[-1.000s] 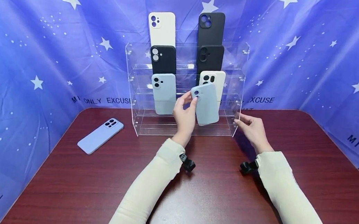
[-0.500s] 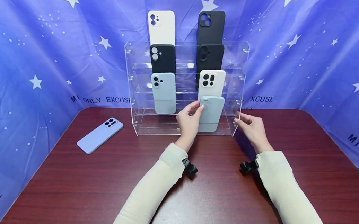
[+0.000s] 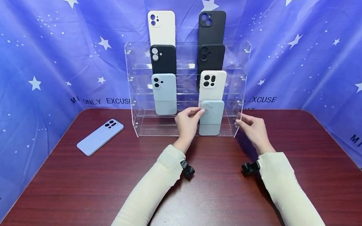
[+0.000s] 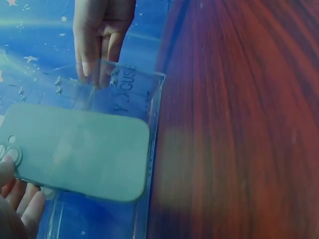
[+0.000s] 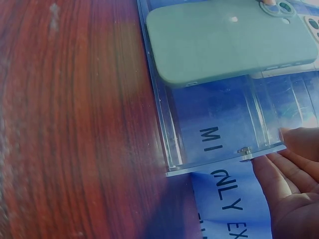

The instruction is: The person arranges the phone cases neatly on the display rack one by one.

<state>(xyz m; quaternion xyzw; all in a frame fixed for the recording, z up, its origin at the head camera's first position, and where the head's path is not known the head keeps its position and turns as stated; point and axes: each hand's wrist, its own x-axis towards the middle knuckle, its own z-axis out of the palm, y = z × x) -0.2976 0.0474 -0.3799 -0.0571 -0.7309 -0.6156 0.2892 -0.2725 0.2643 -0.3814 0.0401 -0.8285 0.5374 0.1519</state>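
A pale blue phone case point(image 3: 211, 118) stands in the lowest tier of the clear acrylic rack point(image 3: 154, 130), at its right side. My left hand point(image 3: 187, 125) pinches this case by its upper left edge, thumb by the camera cutout; the left wrist view shows the case's back point(image 4: 84, 152) broadly. At the rack's right side panel, my right hand point(image 3: 256, 130) grips the edge between thumb and fingers, as the right wrist view also shows with the hand point(image 5: 294, 184). Directly behind the held case rises a white phone case point(image 3: 212, 85), its lower part covered.
Two black cases point(image 3: 213, 27) stand higher on the right. The left column holds a white case point(image 3: 161, 27), a black case point(image 3: 162, 59) and a light blue case point(image 3: 164, 94). A lavender-blue case point(image 3: 99, 137) lies on the wooden table point(image 3: 212, 199), left of the rack.
My left hand has lowered the pale blue case from a tilted position before the white case into the bottom tier, where it now stands nearly upright. My right hand has stayed on the rack.
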